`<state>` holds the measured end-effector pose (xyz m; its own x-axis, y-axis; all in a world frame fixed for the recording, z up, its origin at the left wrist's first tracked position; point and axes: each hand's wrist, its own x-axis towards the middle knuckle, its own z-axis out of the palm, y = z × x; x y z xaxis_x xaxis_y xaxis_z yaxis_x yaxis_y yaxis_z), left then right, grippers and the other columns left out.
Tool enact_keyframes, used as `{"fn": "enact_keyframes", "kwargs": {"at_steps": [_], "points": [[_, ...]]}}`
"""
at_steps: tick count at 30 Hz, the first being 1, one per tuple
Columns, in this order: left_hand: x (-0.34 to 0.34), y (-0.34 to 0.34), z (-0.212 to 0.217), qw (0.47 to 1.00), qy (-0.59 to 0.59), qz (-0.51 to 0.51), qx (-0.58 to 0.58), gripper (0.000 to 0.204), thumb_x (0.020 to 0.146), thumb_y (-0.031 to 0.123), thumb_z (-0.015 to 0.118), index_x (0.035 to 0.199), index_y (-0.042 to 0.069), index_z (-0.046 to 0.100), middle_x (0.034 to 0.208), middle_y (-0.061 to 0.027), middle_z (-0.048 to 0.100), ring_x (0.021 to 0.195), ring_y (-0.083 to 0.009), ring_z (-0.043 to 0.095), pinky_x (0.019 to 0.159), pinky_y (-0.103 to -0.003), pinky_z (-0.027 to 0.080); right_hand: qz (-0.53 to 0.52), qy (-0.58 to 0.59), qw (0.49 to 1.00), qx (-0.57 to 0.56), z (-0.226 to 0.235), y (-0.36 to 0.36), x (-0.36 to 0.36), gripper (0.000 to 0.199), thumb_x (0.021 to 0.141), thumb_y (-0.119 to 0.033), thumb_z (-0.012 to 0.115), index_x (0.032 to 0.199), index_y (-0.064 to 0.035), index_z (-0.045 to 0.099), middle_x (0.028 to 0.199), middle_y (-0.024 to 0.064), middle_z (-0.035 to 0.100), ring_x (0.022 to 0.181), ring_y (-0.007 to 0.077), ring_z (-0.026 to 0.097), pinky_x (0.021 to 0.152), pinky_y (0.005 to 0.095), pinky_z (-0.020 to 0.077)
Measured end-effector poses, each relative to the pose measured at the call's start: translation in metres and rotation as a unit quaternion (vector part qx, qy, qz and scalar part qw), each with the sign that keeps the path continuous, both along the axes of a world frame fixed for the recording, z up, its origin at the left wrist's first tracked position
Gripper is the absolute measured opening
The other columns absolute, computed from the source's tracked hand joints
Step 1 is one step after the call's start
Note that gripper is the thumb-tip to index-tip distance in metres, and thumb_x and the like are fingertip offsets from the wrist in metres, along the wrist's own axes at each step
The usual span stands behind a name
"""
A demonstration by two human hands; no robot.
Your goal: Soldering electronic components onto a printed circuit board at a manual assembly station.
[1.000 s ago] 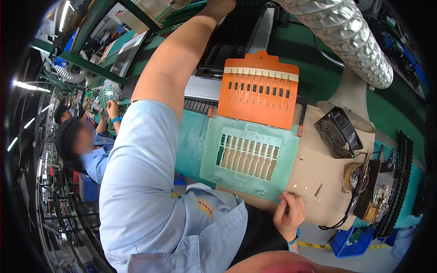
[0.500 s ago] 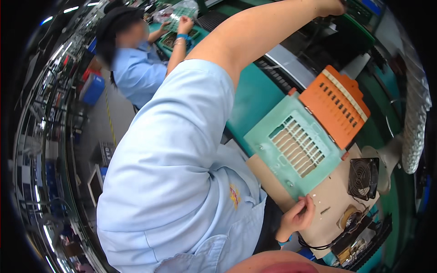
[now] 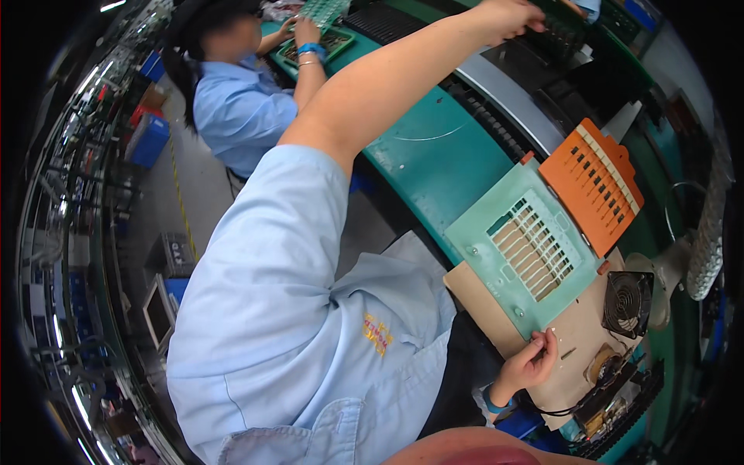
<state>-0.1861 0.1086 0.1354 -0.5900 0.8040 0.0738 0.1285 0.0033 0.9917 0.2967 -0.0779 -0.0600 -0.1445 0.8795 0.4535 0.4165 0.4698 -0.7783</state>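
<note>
My left arm reaches far across the work table [image 3: 411,167]. The left hand [image 3: 513,20] is over the dark conveyor equipment at the back, fingers bent together; whatever they hold is too small to make out. My right hand [image 3: 531,363] is closed with curled fingers, its tips at the near corner of a light green fixture plate [image 3: 484,225]. Anything in that grip is hidden. The plate has a slotted window with several pale bars, and its orange hinged lid [image 3: 577,178] is raised, carrying a row of dark slots and a pale strip. Brown cardboard [image 3: 473,298] lies beneath.
A small black fan [image 3: 628,304] stands right of the fixture, near a silver flexible duct [image 3: 707,267]. Cables and parts [image 3: 620,407] crowd the lower right. At the upper left a co-worker [image 3: 244,108] handles a clear green sheet [image 3: 324,14] over a green tray [image 3: 337,48].
My left hand has come back a little, leftward and nearer, into fuller view. The view has shifted, so the fixture appears farther right. My right hand keeps its place at the plate's corner.
</note>
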Motion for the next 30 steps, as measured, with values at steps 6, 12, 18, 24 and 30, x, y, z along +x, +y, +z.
{"fn": "enact_keyframes", "kwargs": {"at_steps": [6, 12, 18, 24, 30], "points": [[-0.086, 0.004, -0.037, 0.891, 0.432, 0.141, 0.018, 0.018, 0.087, 0.02, 0.067, 0.096, 0.009, 0.078, 0.085, -0.0134, 0.074, 0.077, -0.0378, 0.068, 0.071, -0.042, 0.053, -0.029, -0.034, 0.999, -0.005, 0.008, 0.002, -0.006, 0.022, 0.092, 0.005, 0.058, 0.11, 0.0015, 0.069, 0.088, 0.0123, 0.068, 0.073, 0.0231, 0.063, 0.07, 0.0322, 0.052], [-0.102, 0.051, -0.025, 0.737, 0.658, 0.129, -0.079, 0.02, 0.091, 0.027, 0.065, 0.096, 0.013, 0.078, 0.087, -0.014, 0.075, 0.075, -0.0399, 0.068, 0.066, -0.048, 0.052, -0.025, -0.087, 0.996, 0.001, 0.011, 0.002, -0.007, 0.02, 0.096, 0.005, 0.055, 0.111, 0.0024, 0.067, 0.093, 0.0118, 0.068, 0.075, 0.0196, 0.062, 0.071, 0.0288, 0.052], [-0.105, 0.109, -0.036, 0.712, 0.687, 0.08, -0.124, 0.021, 0.093, 0.029, 0.063, 0.098, 0.016, 0.078, 0.087, -0.0144, 0.075, 0.075, -0.0408, 0.068, 0.065, -0.05, 0.051, -0.078, -0.069, 0.995, -0.005, 0.015, 0.005, -0.019, 0.023, 0.087, 0.008, 0.059, 0.106, 0.0002, 0.069, 0.082, 0.0099, 0.066, 0.069, 0.0214, 0.059, 0.065, 0.0304, 0.0486], [-0.207, 0.187, -0.114, 0.645, 0.76, -0.021, -0.069, 0.022, 0.095, 0.03, 0.062, 0.101, 0.017, 0.078, 0.09, -0.0128, 0.075, 0.077, -0.0411, 0.068, 0.067, -0.05, 0.052, -0.072, -0.083, 0.994, 0.006, 0.019, 0.005, -0.023, 0.024, 0.086, 0.009, 0.058, 0.105, -0.0007, 0.069, 0.082, 0.0097, 0.066, 0.067, 0.0213, 0.058, 0.063, 0.0306, 0.0475], [-0.193, 0.192, -0.116, 0.827, 0.554, -0.094, 0.001, 0.021, 0.093, 0.028, 0.063, 0.1, 0.016, 0.079, 0.092, -0.0119, 0.076, 0.078, -0.0413, 0.068, 0.068, -0.049, 0.052, -0.076, -0.087, 0.993, 0.004, 0.016, 0.007, -0.02, 0.024, 0.085, 0.009, 0.058, 0.105, -0.0011, 0.069, 0.081, 0.0096, 0.066, 0.067, 0.0215, 0.057, 0.063, 0.0306, 0.0471]]}}
